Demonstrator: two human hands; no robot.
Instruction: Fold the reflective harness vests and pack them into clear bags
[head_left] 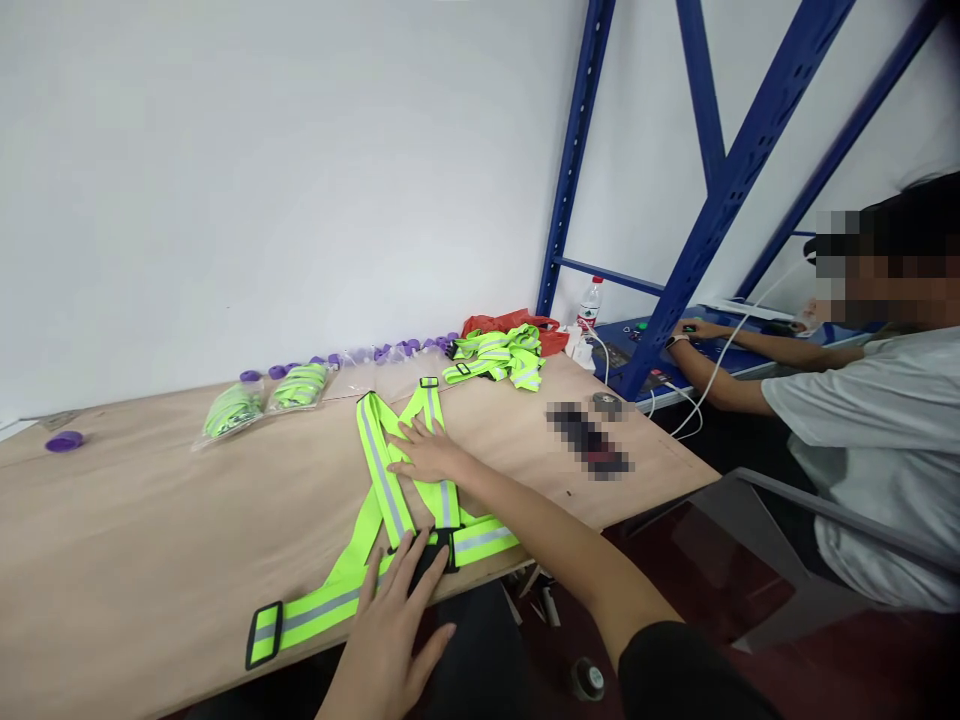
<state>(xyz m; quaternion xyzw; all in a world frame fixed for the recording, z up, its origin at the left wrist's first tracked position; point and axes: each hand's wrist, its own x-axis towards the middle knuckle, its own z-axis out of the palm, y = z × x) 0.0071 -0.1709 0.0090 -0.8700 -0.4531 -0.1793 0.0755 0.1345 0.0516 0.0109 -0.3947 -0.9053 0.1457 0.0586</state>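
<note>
A neon yellow-green reflective vest point(386, 480) made of straps with silver stripes lies spread on the wooden table point(165, 540). My left hand point(397, 610) rests near its black buckle at the table's front edge, fingers apart. Higher up, my right hand point(427, 452) lies flat across the shoulder straps with its fingers spread. Black slide adjusters sit at the strap tops, and a larger adjuster point(264, 635) marks the waist strap's left end. Part of the buckle is hidden under my left fingers.
Two bagged vests point(300, 386) and a row of purple rings point(250, 376) lie along the wall. A heap of loose vests point(499, 352) sits by a red plastic bag point(551, 335). Beyond a blue metal frame point(675, 240), a co-worker point(885, 400) sits at another table.
</note>
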